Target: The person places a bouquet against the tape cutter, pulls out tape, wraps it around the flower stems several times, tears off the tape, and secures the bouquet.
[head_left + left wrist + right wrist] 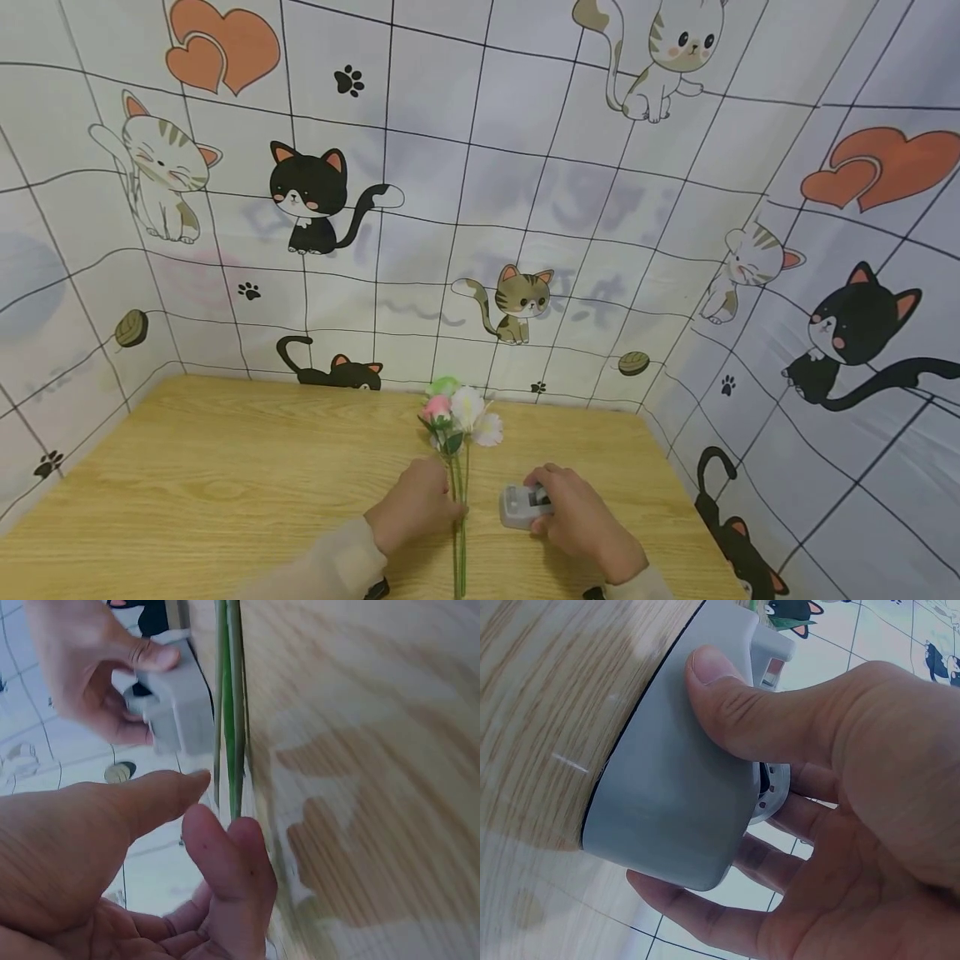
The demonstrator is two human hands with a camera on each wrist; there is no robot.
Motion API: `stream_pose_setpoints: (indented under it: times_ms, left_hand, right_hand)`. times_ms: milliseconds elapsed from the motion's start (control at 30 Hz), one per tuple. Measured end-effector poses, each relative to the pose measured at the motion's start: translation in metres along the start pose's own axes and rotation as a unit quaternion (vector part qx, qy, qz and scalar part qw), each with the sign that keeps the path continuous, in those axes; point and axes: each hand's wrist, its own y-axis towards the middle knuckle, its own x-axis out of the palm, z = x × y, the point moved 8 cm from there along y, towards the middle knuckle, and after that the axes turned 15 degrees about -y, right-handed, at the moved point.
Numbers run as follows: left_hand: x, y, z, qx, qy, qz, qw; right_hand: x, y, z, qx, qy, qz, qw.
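Observation:
A small bunch of flowers (467,408) with pink, white and green heads lies on the table, its long green stems (459,533) running toward the near edge. My left hand (420,504) pinches these stems below the heads; in the left wrist view the thumb (169,799) and curled fingertips (225,844) meet around the green stems (231,712). To the right, a grey tape dispenser (516,507) stands on the table. My right hand (577,517) grips it, with the thumb on one side of the dispenser (667,780) and fingers around the other.
The wooden table (225,467) reaches back to a cloth wall (427,183) printed with cats, hearts and grid lines. Another such cloth wall (847,433) rises along the right side of the table.

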Motion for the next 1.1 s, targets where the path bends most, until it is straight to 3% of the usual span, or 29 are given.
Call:
stream_pose_setpoints:
  times_ms: [133, 367, 733, 900, 1100]
  left_hand:
    - [0.009, 0.001, 0.003, -0.019, 0.013, 0.004, 0.9997]
    - [0.019, 0.009, -0.005, -0.002, 0.03, 0.01, 0.9995]
    - [0.015, 0.008, -0.006, -0.045, -0.039, 0.014, 0.9981]
    - [0.014, 0.007, -0.013, -0.069, -0.04, 0.01, 0.9968]
    - [0.01, 0.006, -0.008, -0.065, -0.065, 0.0, 0.9957]
  right_hand:
    - [0.002, 0.0, 0.002, 0.002, -0.001, -0.001, 1.0]
    - [0.006, 0.0, 0.002, 0.005, 0.005, -0.008, 1.0]
    - [0.006, 0.0, 0.003, 0.006, 0.004, -0.005, 1.0]
    - [0.005, -0.001, 0.002, 0.0, 0.002, -0.002, 1.0]
    - [0.003, -0.002, 0.002, 0.002, -0.003, 0.003, 1.0]
